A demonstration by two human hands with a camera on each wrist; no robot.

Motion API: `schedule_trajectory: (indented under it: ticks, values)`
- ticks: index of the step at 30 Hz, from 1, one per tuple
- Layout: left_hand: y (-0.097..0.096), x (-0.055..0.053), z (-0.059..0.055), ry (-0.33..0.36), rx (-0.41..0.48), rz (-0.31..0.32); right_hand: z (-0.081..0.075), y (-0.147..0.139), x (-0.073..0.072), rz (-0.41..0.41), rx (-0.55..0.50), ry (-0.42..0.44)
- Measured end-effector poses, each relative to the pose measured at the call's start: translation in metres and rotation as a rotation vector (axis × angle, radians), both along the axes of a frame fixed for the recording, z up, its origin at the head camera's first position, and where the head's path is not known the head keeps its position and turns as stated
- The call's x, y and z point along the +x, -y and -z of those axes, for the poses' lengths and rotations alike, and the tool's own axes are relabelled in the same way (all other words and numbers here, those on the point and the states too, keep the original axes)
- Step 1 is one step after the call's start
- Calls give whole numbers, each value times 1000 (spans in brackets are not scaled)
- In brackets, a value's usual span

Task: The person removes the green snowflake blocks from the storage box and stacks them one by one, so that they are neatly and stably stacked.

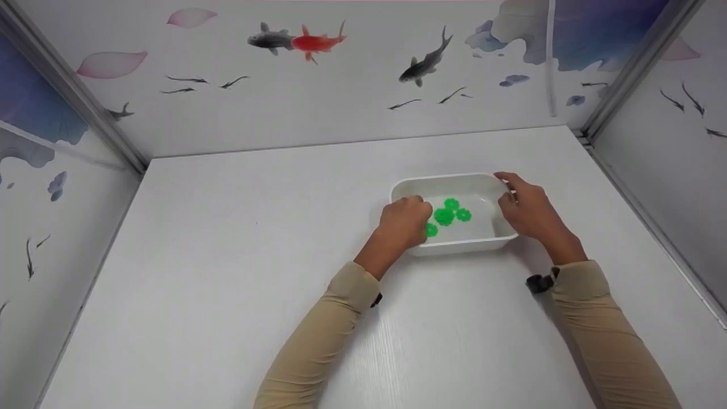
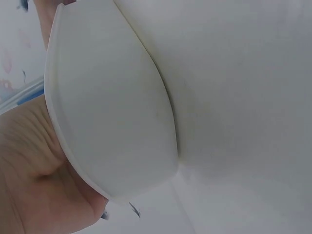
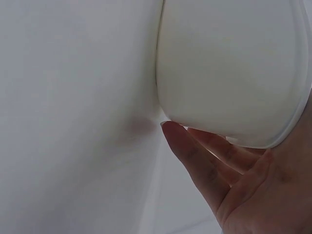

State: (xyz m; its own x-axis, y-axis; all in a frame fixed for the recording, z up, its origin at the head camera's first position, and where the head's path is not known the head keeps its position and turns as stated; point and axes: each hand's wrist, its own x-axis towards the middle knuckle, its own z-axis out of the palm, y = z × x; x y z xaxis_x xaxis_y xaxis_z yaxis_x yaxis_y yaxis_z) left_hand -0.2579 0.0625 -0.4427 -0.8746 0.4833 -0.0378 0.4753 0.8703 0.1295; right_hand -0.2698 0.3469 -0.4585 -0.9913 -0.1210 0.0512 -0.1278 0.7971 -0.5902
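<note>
A white rectangular plastic tub (image 1: pixel 466 246) sits on the table, with several small green scalloped discs (image 1: pixel 444 216) inside, some of them overlapping. Over the tub's left end reaches my left hand (image 1: pixel 404 222), its knuckles bent and its fingers down inside, close to one green disc (image 1: pixel 431 230). The left wrist view has the tub's outer wall (image 2: pixel 107 107) in front of those fingers, so I cannot tell what they hold. My right hand (image 1: pixel 528 207) grips the right end, thumb inside the rim. Its fingers (image 3: pixel 195 161) lie along the outside of the wall in the right wrist view.
The tub stands on a white table (image 1: pixel 227 272) toward its right side. Printed panels with fish and petals (image 1: pixel 341 85) rise behind and on both sides, joined by metal corner posts (image 1: pixel 642 68). A black wrist device (image 1: pixel 539 283) sits at the right sleeve's cuff.
</note>
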Motion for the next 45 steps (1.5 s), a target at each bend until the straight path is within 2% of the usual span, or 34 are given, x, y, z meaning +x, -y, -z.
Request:
schedule_trajectory:
  ticks: [5,10,21,29,35,41,45]
  values:
    - [-1,1,-2,-7,-23,-2,0,0,1,-15,1,-24]
    - [-1,1,-3,10,-10,-10,-1,1,1,-17,0,-33]
    - [-1,2,-3,15,43,-26,-2,1,0,-2,6,19]
    - [-3,3,-2,-1,4,-41,-1,1,-1,3,11,20]
    - [-3,4,-6,20,24,-41,2,-1,-1,-14,26,-29]
    - [-1,4,-7,55,52,-34,0,0,-1,-11,20,1]
    - [-2,4,-6,52,61,-30,0,0,0,-4,19,15]
